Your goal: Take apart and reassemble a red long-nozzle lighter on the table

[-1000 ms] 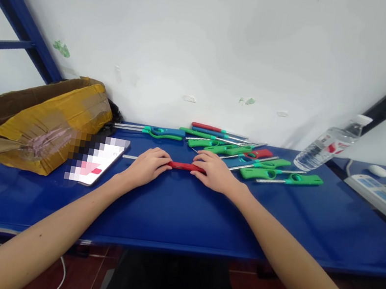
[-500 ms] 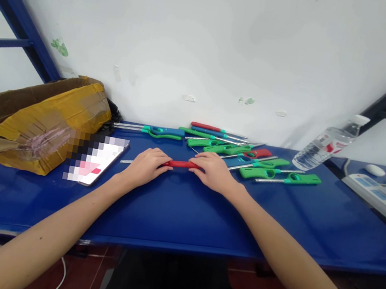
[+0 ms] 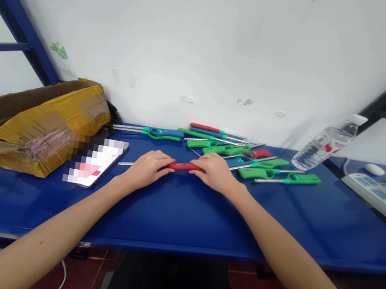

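A red long-necked gas lighter (image 3: pixel 182 166) lies crosswise between my two hands, low over the blue table. My left hand (image 3: pixel 149 169) is closed around its front part, and the metal tube sticks out to the left past the knuckles. On the handle's right end, my right hand (image 3: pixel 214 170) is closed with fingers and thumb. The trigger area is hidden by my left hand. Just behind the hands lies a loose pile of green, blue and red lighters (image 3: pixel 227 148). One green lighter (image 3: pixel 302 179) rests at the pile's right end.
To the left stands an open cardboard box (image 3: pixel 49 134) with yellow tape, and a lit phone (image 3: pixel 97 165) lies beside it. A clear water bottle (image 3: pixel 322 145) leans at the right, near a white power strip (image 3: pixel 385 196). The white wall (image 3: pixel 211 43) rises behind the blue table (image 3: pixel 179 222).
My left hand has shifted slightly to the right along the red lighter, and the handle has turned a little. My right hand keeps its hold in nearly the same place.
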Available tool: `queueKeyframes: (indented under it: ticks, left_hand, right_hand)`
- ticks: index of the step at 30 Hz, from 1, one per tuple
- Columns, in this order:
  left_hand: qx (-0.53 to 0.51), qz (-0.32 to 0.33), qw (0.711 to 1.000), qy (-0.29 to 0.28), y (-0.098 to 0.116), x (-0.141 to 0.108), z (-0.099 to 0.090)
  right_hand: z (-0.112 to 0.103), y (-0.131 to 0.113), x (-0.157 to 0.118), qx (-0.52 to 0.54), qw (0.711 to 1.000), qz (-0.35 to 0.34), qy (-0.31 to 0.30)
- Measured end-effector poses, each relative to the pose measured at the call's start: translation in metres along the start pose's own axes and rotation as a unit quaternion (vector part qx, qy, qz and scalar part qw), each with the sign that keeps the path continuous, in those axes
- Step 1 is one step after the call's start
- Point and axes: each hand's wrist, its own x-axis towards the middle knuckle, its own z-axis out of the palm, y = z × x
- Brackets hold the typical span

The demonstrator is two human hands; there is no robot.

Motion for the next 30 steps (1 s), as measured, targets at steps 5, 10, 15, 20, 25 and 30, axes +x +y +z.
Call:
queueKeyframes:
  ticks: [5, 10, 15, 20, 25, 30]
  left_hand:
    - [0.001, 0.004, 1.000, 0.003, -0.002, -0.001, -0.001]
    - [0.025, 0.008, 0.999, 0.037, -0.005, -0.001, -0.001]
    - [0.038, 0.004, 0.999, 0.033, -0.011, -0.002, -0.001]
    - [0.044, -0.001, 0.999, -0.001, -0.008, -0.002, -0.007]
    - [0.046, -0.011, 0.999, 0.007, -0.009, -0.002, -0.007]
    - [0.031, -0.020, 0.999, 0.028, -0.013, -0.004, 0.000]
  right_hand:
    - [-0.001, 0.000, 0.001, -0.002, 1.000, 0.007, -0.003]
    - [-0.004, 0.009, 0.000, 0.017, 1.000, -0.001, 0.019]
    - [-0.005, 0.013, -0.001, 0.018, 0.999, -0.006, 0.043]
    - [-0.011, 0.016, -0.002, 0.048, 0.998, 0.012, 0.029]
    - [-0.015, 0.021, -0.004, 0.071, 0.997, 0.011, 0.027]
    - [-0.012, 0.021, -0.003, 0.050, 0.999, -0.002, 0.019]
